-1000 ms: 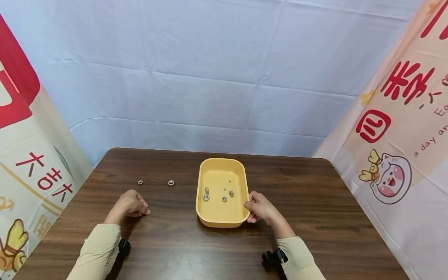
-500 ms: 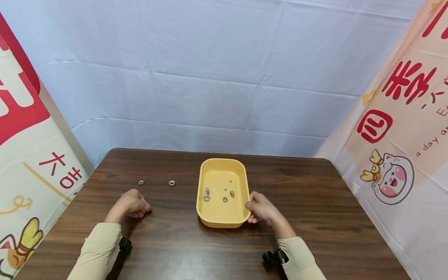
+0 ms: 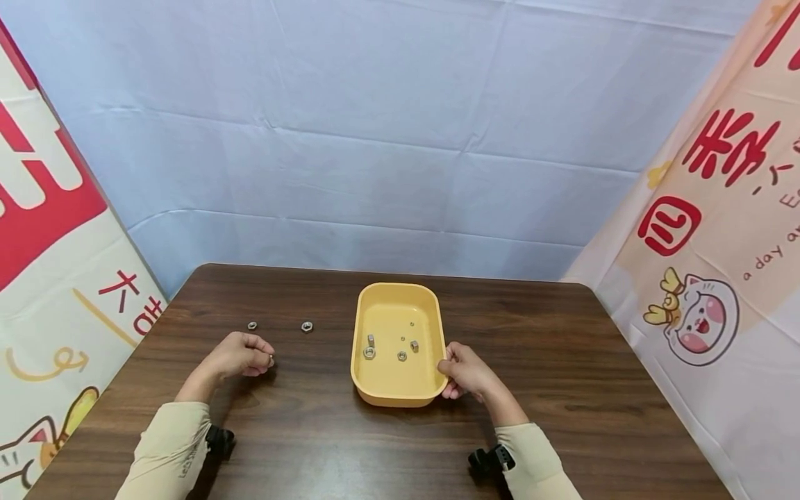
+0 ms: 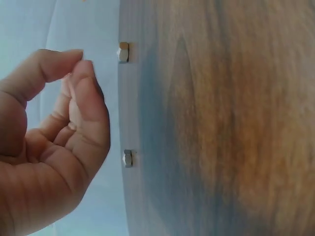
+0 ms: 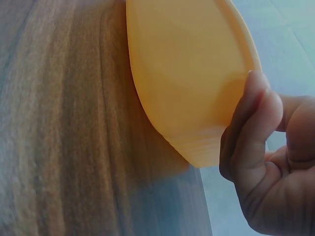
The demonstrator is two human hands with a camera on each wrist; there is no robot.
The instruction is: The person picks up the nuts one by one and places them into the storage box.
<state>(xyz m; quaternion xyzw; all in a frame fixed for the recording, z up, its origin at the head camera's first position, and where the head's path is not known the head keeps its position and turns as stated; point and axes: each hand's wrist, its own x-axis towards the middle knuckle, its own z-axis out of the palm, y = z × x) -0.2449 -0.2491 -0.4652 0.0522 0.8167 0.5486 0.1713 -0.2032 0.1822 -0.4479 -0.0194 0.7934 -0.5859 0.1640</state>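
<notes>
My left hand [image 3: 240, 355] is raised over the left part of the table, thumb and fingertip pinched together on a tiny shiny metal nut [image 3: 271, 357]. In the left wrist view that nut is mostly hidden by the fingertips. Beyond this hand two hex nuts lie on the wood, a smaller nut [image 3: 252, 326] and a larger nut [image 3: 307, 326]. My right hand [image 3: 465, 373] grips the near right rim of a yellow tray [image 3: 400, 401], thumb on top and fingers beneath. Inside the tray are several nuts of different sizes, among them a large nut [image 3: 369, 353] at the left.
The dark wooden table [image 3: 550, 333] extends to both sides of the tray. A pale blue cloth [image 3: 400, 139] hangs behind it, with printed banners at left and right. Each wrist wears a black camera strap [image 3: 220, 442].
My left hand has lifted from the table and shifted slightly away from me, with the tiny nut between its fingertips. The right hand and the tray stay in place.
</notes>
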